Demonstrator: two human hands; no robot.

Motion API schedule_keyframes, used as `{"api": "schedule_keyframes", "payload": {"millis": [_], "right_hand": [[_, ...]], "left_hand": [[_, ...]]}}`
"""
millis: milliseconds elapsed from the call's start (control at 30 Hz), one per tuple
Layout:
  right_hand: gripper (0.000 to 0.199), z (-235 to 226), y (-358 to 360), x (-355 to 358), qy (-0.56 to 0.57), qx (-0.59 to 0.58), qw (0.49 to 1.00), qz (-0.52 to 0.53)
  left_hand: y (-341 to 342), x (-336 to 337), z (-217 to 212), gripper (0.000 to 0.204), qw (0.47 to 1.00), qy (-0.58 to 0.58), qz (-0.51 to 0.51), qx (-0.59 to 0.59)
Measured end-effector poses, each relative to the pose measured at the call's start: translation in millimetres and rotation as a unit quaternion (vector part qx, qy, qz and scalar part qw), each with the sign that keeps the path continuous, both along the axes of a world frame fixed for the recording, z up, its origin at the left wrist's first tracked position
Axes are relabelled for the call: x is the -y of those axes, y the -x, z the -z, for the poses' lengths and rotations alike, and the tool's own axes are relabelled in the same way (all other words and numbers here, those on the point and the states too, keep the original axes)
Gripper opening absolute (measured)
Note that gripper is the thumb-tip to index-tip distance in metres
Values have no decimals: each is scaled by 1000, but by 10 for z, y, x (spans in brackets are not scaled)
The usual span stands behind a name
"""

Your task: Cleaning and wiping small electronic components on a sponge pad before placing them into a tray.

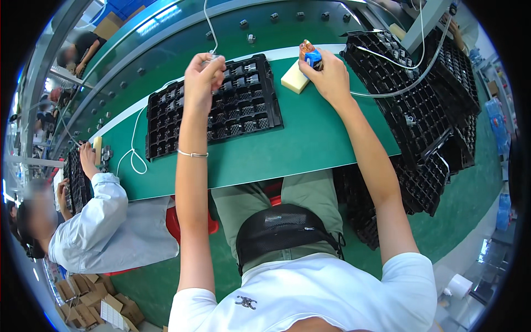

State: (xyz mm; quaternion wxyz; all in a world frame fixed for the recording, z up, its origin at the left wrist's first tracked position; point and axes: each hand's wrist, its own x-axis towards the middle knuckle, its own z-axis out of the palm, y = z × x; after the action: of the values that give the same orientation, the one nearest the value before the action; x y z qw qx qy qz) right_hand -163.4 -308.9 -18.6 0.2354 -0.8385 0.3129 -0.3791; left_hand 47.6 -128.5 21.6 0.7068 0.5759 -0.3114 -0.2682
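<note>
My left hand (203, 80) is raised over the left part of a black compartment tray (243, 124). Its fingers are curled in a pinch on a small greyish part (214, 56), too small to name, and a white cable hangs just above it. My right hand (331, 77) is closed around a small blue-and-orange object (311, 55) whose kind I cannot make out. That object sits at the far edge of a cream foam block (295, 77). Small metallic parts lie in some of the tray's pockets.
Black trays (409, 105) are piled at the right, with a clear tube (387, 94) running over them. Beyond the green table (249, 160), small parts (274, 17) sit on a conveyor (232, 36). A co-worker (94, 221) sits at left; a looped white cord (133, 152) lies nearby.
</note>
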Motion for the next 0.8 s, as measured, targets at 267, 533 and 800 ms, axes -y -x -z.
{"api": "schedule_keyframes", "payload": {"millis": [267, 533, 800], "right_hand": [[48, -92, -235, 373, -33, -68, 996, -55], [44, 68, -992, 1209, -1, -53, 999, -8], [54, 8, -1026, 1129, 120, -64, 991, 5]], "left_hand": [[196, 136, 408, 21, 992, 8, 88, -96], [209, 131, 434, 20, 986, 14, 119, -115], [228, 103, 360, 23, 983, 10, 142, -113]]}}
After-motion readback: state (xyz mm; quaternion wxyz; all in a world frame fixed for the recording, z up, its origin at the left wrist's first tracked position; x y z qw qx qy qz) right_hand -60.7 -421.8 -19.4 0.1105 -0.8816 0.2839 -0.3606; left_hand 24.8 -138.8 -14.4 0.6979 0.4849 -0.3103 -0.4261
